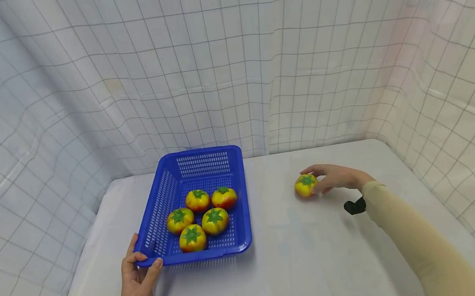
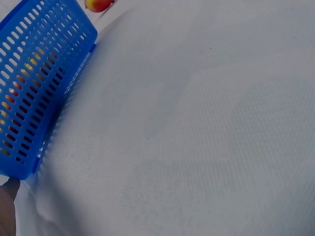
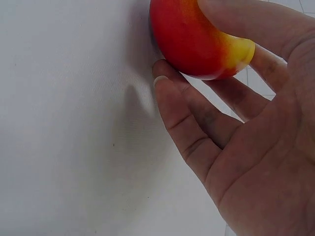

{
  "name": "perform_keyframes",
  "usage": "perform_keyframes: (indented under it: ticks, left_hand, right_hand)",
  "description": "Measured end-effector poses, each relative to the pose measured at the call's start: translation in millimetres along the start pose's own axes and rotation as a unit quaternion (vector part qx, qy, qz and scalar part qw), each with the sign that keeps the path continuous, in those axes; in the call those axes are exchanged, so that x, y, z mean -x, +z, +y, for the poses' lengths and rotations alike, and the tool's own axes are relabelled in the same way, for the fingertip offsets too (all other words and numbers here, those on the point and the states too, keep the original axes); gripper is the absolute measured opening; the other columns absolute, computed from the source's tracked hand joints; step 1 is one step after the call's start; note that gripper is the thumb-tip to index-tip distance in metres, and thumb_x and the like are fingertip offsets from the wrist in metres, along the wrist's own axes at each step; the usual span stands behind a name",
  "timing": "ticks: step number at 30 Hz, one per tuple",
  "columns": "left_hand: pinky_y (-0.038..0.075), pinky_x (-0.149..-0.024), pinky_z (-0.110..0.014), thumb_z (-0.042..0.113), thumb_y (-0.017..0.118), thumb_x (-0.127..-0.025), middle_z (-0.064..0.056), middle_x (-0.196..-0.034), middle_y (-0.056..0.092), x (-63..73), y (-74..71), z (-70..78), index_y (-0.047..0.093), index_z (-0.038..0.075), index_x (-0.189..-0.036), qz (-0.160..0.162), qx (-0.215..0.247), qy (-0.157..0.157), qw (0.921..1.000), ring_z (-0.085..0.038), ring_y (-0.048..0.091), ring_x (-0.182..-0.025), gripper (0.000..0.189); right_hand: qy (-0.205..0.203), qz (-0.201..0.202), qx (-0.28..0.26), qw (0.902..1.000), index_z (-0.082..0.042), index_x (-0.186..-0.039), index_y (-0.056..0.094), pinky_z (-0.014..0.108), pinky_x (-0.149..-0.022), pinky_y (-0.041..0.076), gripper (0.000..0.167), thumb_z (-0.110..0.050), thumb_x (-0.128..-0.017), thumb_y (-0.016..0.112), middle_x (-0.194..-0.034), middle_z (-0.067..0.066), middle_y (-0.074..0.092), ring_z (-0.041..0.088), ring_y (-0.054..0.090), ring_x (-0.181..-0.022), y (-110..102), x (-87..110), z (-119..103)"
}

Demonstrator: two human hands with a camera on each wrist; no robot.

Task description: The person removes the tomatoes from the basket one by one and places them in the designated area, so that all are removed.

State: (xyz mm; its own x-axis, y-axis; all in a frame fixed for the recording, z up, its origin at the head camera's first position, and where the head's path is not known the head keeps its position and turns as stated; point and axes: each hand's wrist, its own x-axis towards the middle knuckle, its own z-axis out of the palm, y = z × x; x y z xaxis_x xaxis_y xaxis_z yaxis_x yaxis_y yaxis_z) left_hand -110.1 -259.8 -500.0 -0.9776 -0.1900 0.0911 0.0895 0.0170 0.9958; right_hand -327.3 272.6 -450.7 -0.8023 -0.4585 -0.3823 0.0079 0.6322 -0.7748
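Observation:
A blue plastic basket [image 1: 245, 201] stands on the left part of the table, with several yellow-red toy tomatoes [image 1: 215, 221] gathered in its nearer half. My left hand [image 1: 137, 282] grips the basket's near left corner, its thumb along the front rim. In the left wrist view, only a sliver of that hand [image 2: 7, 211] shows below the slotted basket wall [image 2: 34, 93]. Well to the right of the basket, my right hand [image 1: 333, 177] holds a single toy tomato [image 1: 305, 186] at the table surface. The right wrist view shows thumb and fingers around this tomato's red side [image 3: 189, 42].
White cloth covers the table [image 1: 294, 258]. Grid-patterned white curtains [image 1: 242, 69] hang behind it and along both sides. A black piece [image 1: 355, 206] sits by the right wrist, at the end of a cream sleeve [image 1: 419, 239].

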Motion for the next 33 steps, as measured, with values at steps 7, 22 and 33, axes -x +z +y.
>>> perform_keyframes:
  ticks: [7,22,33]
  left_hand:
    - [0.046,-0.092,-0.010,0.006,0.056,-0.105,0.008,-0.170,-0.006,-2.2,-1.5,1.8,0.028,0.009,-0.124,-0.011,0.017,-0.002,0.9998,-0.041,0.010,-0.146,0.034]
    - [0.051,-0.092,-0.016,0.004,0.054,-0.106,0.006,-0.170,-0.001,-1.6,-12.4,-2.4,0.032,0.002,-0.123,-0.024,0.018,0.006,0.9995,-0.028,0.030,-0.137,0.028]
    - [0.051,-0.091,-0.016,0.004,0.054,-0.106,0.007,-0.171,-0.003,-3.3,-13.2,-1.8,0.030,0.002,-0.124,-0.033,0.010,0.000,0.9994,-0.039,0.025,-0.138,0.030]
  right_hand:
    - [-0.002,0.005,0.004,1.0000,-0.023,-0.151,0.047,0.040,-0.098,0.053,0.067,-0.023,-0.091,0.076,-0.155,0.018,0.038,0.028,0.050,-0.129,-2,0.7,3]
    - [-0.005,0.004,-0.008,0.9999,-0.022,-0.151,0.048,0.039,-0.097,0.054,0.067,-0.020,-0.091,0.077,-0.153,0.018,0.040,0.028,0.051,-0.127,-1,-1.8,6]
    - [-0.001,0.006,-0.007,1.0000,-0.024,-0.152,0.048,0.043,-0.104,0.049,0.068,-0.023,-0.091,0.078,-0.156,0.020,0.036,0.024,0.060,-0.120,1,-1.0,5]
